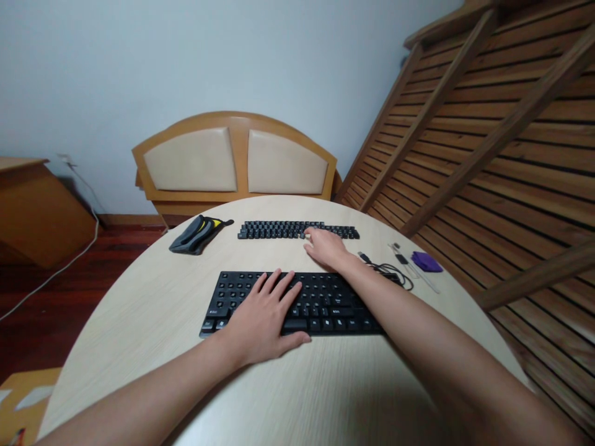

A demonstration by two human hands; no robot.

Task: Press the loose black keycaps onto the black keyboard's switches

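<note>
A black keyboard (341,310) lies on the round table, with many of its upper-left key positions bare of caps. Spread flat across its left half is my left hand (263,316), fingers apart and thumb toward the near edge. Beyond the keyboard, loose black keycaps (269,230) stand in several tight rows. My right hand (325,248) reaches over the keyboard to the front of these rows, thumb and forefinger pinched at a small keycap (302,235). The hand hides part of the rows, and my right forearm covers the keyboard's right end.
A grey and yellow cloth item (199,235) lies at the table's back left. A coiled black cable (390,271), thin tools (409,263) and a purple cloth (426,261) lie at the right. A wooden slatted frame (488,142) leans beside the table (139,291).
</note>
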